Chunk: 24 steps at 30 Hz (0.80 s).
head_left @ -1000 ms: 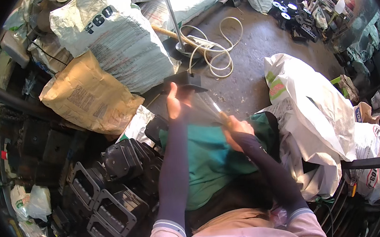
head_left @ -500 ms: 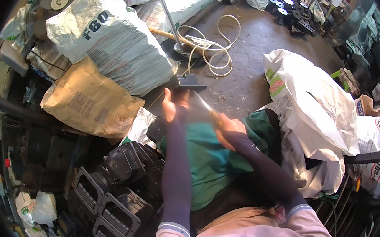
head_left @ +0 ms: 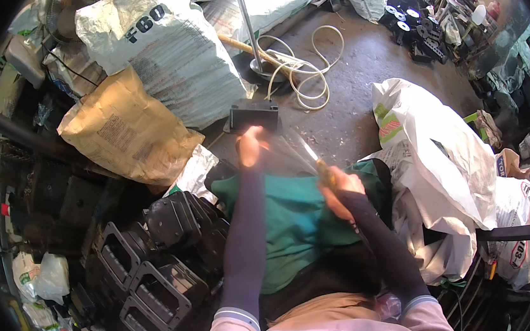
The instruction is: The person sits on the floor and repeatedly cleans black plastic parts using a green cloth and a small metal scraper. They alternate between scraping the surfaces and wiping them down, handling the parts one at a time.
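My left hand is closed on the near edge of a dark plastic part, holding it up over the floor beyond my knees. The part looks box-like, and motion blurs my fingers and its lower edge. In my right hand is a knife with a yellowish handle, my fingers wrapped round it. Its narrow blade points up and to the left, smeared by motion, and stands apart from the part. A green cloth lies across my lap under both forearms.
Black plastic housings are stacked at my left. Beyond stand a brown paper sack and a big white sack. A pale looped hose lies on the floor ahead. White sacks slump at my right; more black parts lie far right.
The dark part has turned, showing a broader face toward me. My right hand with the knife has moved right and slightly nearer, away from the part.
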Available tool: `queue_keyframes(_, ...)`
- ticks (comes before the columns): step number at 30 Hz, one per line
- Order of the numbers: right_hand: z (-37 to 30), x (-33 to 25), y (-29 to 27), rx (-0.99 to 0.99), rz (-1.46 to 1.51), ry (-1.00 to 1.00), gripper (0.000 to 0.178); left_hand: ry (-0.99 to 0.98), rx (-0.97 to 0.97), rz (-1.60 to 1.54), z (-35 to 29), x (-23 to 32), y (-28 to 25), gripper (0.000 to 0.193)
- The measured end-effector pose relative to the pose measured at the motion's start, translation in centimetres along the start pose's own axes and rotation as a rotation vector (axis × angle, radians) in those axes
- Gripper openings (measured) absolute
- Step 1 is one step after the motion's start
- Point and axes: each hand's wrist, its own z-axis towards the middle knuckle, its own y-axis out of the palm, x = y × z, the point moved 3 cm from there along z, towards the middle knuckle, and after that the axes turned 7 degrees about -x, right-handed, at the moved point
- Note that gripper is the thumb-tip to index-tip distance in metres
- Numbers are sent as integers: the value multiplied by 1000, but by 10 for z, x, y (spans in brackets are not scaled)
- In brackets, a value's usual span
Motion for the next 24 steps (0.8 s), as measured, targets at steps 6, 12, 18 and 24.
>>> queue_keyframes(6, 7, -13, -3, -114, -22, -82, 34, 89, 25, 441, -3, -8, 9, 18)
queue_keyframes(12, 18, -38, -15, -96, -13, -194, 36, 354, 77, 519, -3, -9, 7, 12)
queue_keyframes(18, 39, -44, -43, 94, 117, -198, 30, 584, -200, 355, 9, -17, -2, 11)
queue_keyframes(24, 19, -21, -24, -50, -27, -148, 38, 443, -161, 557, 45, -34, -27, 28)
